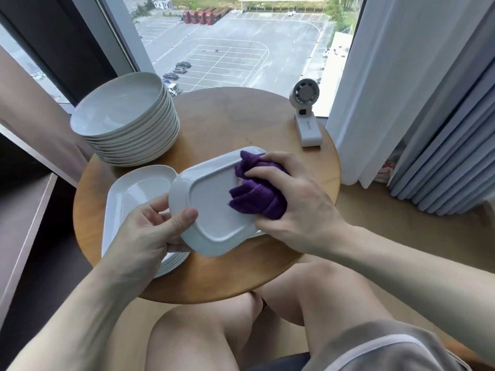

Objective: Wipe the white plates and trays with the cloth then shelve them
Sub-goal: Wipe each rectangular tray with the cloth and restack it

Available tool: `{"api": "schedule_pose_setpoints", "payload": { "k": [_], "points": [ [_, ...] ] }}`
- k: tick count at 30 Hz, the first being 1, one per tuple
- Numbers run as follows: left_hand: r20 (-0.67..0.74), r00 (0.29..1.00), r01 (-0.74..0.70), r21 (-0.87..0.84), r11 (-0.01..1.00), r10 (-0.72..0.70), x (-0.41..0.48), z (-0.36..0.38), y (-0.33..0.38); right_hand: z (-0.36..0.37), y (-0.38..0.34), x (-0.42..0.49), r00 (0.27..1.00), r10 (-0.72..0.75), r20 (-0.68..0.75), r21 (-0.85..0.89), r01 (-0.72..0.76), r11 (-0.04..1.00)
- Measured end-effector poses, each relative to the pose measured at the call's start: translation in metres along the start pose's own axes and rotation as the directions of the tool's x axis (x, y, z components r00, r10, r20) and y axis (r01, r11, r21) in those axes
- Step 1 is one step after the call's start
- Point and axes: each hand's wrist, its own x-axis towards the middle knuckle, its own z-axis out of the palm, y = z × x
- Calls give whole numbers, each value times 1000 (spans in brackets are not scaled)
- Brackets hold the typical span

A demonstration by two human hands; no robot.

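Head view. The person sat at a round wooden bench (241,116) by a window. The left hand (150,228) grasped one white tray (211,212) by its near left edge, thumb on top and the other fingers beneath. The tray was raised off the bench, tilted, and turned underside up, with the foot ring showing. The right hand (292,202) grasped a bunched purple cloth (257,196), its fingers (265,171) curled over the cloth and pressing it against the right part of the tray's underside.

A stack of white trays (134,191) lay on the bench's left side, partly under the held tray and the left hand. A tall stack of round white plates (126,116) stood behind it, at the far left of the bench. A small white fan (305,116) stood at the far right edge, beside the curtain (428,103).

Assessment: wiping was in hand on one tray's underside. Whether its top face had been done could not be told. Both stacks were on the bench, and it could not be told which pieces were wiped. No shelved piece was in view, so most of the task appeared outstanding.
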Motion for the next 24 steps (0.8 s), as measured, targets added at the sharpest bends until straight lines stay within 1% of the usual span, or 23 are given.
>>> {"api": "schedule_pose_setpoints", "payload": {
  "k": [4,7,11,14,16,17,19,21,22,24],
  "points": [
    [-24,1000,-8,-14,1000,8,0,-1,0,-3,12,8,983,169,-74,-8,-170,985],
    [-33,999,-16,-17,1000,15,-2,-2,0,-4,14,9,977,189,-101,-21,-192,981],
    [-77,996,-54,-20,998,53,-8,-7,2,-4,17,8,976,200,-91,-43,-204,978],
    [-115,985,-125,52,991,130,-13,-9,6,-5,22,13,963,254,-88,-5,-255,967],
    [-131,968,-204,100,974,216,-15,-5,6,-7,25,15,953,290,-84,18,-289,957],
    [-152,948,-257,158,953,281,-16,-1,6,-7,25,16,951,299,-84,24,-298,954],
    [-180,883,-354,349,867,433,-20,7,3,-7,25,15,951,298,-79,23,-297,955],
    [-174,814,-397,529,750,554,-22,13,0,-5,24,14,954,293,-67,9,-293,956],
    [-152,769,-415,620,666,621,-23,14,-1,-5,24,13,955,291,-63,3,-291,957],
    [-80,663,-423,780,460,745,-22,11,-2,-4,24,13,956,289,-57,-2,-290,957]
  ]
}}
